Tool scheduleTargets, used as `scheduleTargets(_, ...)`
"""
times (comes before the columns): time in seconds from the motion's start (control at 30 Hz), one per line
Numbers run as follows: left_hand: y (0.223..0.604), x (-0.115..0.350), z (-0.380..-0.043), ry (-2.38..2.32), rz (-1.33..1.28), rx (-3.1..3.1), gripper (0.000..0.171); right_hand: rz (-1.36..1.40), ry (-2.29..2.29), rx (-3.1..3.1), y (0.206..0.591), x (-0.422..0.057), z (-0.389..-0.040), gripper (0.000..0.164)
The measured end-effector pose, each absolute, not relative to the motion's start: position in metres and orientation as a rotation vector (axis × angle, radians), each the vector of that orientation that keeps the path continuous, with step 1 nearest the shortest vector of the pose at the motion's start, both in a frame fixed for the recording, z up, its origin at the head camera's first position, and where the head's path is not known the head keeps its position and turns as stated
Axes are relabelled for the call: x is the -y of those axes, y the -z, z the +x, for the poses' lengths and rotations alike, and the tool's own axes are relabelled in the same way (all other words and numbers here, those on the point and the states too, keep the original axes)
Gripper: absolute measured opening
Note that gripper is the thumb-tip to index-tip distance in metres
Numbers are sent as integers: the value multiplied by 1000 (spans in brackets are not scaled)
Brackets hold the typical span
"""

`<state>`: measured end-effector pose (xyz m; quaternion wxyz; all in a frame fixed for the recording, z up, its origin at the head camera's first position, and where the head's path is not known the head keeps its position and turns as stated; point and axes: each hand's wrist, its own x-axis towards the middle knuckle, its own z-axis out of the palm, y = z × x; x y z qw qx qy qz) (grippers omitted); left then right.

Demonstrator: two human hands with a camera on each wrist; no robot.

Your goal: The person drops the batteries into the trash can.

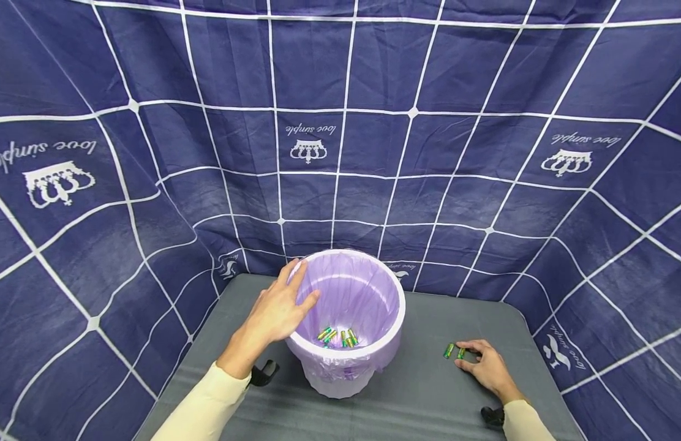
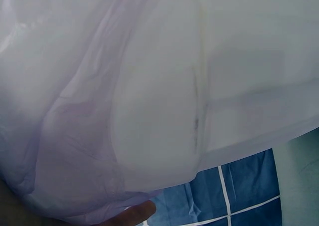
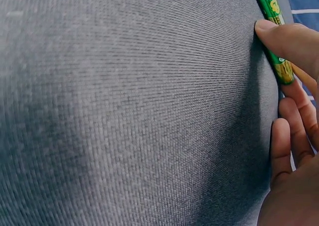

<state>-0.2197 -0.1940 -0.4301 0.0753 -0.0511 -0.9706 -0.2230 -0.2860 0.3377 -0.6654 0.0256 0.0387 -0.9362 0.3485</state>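
Note:
My left hand (image 1: 280,306) is at the left rim of a white bin (image 1: 392,343) lined with a thin purple bag (image 1: 368,288). Its fingers are extended, and the thumb reaches over the opening. Several green and gold batteries (image 1: 349,338) lie at the bottom of the bin. On the grey surface to the right, my right hand (image 1: 486,367) pinches a battery (image 1: 461,353) between thumb and forefinger. Another battery (image 1: 449,350) lies just left of it. In the right wrist view, the thumb partly covers the green battery (image 3: 285,71). The bin's pale side (image 2: 154,111) fills most of the left wrist view.
A grey padded surface (image 1: 423,398) carries the bin and the loose batteries. Navy cloth (image 1: 384,147) with white grid lines hangs behind and on both sides. Each wrist bears a black strap-on device, one of them a left device (image 1: 265,372).

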Motion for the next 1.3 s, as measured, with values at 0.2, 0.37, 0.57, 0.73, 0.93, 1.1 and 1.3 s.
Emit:
scheduleTargets(0.2, 434, 194, -218, 666, -156, 2919, 81, 128, -1069, 2879, 667, -340, -285, 42)
scheduleTargets(0.37, 434, 194, -219, 660, -165, 2913, 81, 119, -1062, 2887, 666, -340, -286, 42)
scheduleTargets(0.57, 431, 194, -219, 661, -173, 2902, 81, 95, -1070, 2890, 663, -339, -286, 40)
scheduleTargets(0.73, 431, 194, -218, 661, -175, 2903, 81, 69, -1095, 2896, 659, -337, -284, 40)
scheduleTargets(0.93, 430, 194, -218, 663, -173, 2907, 81, 36, -1118, 2880, 657, -336, -281, 42)
scheduleTargets(1.1, 429, 194, -217, 666, -166, 2906, 80, 41, -1103, 2856, 653, -336, -280, 42)
scheduleTargets(1.3, 429, 195, -218, 668, -168, 2906, 80, 52, -1133, 2828, 646, -335, -280, 42)
